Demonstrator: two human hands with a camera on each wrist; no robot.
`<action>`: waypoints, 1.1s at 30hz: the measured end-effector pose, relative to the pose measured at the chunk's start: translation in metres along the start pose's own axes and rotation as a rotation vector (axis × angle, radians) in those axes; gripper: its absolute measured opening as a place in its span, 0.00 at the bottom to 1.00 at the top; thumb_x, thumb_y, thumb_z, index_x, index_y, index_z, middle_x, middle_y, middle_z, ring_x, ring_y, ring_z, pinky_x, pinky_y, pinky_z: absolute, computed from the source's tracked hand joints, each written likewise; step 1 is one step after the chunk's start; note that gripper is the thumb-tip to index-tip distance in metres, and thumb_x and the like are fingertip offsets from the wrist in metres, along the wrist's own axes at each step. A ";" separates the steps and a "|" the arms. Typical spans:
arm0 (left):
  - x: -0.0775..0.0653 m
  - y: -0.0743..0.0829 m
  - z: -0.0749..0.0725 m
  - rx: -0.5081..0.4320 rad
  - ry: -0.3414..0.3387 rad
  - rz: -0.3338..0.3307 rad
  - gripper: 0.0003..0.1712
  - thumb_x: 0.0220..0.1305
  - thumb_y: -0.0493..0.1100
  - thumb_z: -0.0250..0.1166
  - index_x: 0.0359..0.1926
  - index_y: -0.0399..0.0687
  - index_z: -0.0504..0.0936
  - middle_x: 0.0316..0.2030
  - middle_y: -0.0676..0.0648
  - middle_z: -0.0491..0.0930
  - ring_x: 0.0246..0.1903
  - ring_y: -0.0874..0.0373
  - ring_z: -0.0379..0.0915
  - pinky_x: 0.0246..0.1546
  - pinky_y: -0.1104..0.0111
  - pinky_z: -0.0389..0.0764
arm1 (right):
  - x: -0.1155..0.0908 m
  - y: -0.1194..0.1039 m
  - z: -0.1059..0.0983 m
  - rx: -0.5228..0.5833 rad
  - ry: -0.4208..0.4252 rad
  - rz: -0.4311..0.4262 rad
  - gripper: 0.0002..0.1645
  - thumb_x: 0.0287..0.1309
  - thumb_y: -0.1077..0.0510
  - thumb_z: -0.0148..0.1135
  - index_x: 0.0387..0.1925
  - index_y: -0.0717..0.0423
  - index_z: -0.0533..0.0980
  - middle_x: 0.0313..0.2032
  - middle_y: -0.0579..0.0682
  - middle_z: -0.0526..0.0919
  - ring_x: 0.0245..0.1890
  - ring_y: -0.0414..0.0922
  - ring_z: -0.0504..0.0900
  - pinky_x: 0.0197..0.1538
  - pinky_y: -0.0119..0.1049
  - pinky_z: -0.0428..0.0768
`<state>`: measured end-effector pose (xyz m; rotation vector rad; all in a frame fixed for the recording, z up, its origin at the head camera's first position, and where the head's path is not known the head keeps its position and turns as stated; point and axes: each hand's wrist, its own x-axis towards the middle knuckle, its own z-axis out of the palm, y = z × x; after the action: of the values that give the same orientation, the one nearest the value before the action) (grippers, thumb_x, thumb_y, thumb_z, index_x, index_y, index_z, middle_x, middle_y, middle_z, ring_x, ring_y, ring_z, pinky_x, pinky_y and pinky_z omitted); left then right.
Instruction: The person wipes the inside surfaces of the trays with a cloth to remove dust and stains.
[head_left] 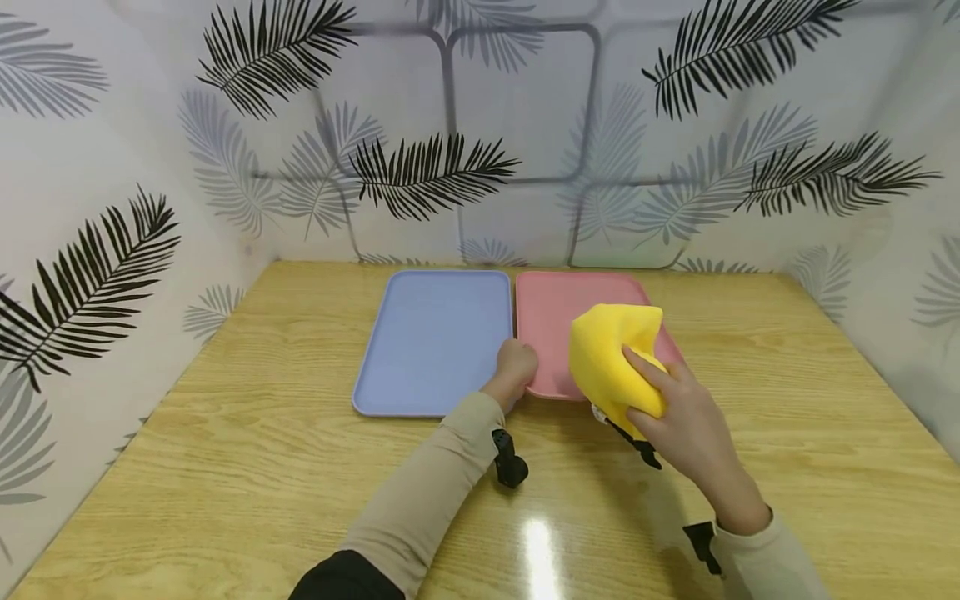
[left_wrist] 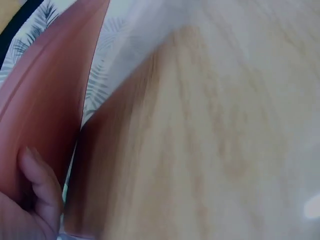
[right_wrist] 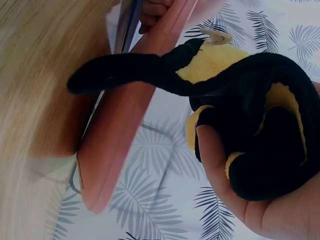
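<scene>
My left hand grips the near left corner of a pink tray. In the left wrist view its curled fingers lie against the side of the tray. My right hand holds a yellow and black plush toy above the tray's near right part. The head view shows mostly its yellow side, with a thin black part hanging below. In the right wrist view the plush toy's black underside faces the camera, with a long black strip and a small tag, and the fingers wrap its near side.
A blue tray lies just left of the pink one on the wooden table. Behind both trays hangs a pale curtain with leaf prints, and it continues along the left and right sides of the table.
</scene>
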<state>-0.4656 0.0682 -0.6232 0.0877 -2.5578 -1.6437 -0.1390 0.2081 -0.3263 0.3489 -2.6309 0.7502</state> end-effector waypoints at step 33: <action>-0.195 0.162 -0.176 -0.126 0.132 0.177 0.17 0.68 0.42 0.46 0.25 0.35 0.70 0.20 0.42 0.68 0.24 0.50 0.66 0.26 0.60 0.70 | 0.039 -0.016 -0.007 -0.059 0.068 -0.032 0.33 0.44 0.66 0.59 0.57 0.62 0.67 0.33 0.64 0.69 0.25 0.52 0.64 0.24 0.41 0.62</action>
<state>-0.2506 -0.0038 -0.4135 -0.0381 -2.2888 -1.6675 -0.1665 0.1938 -0.2978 0.3416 -2.5713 0.6615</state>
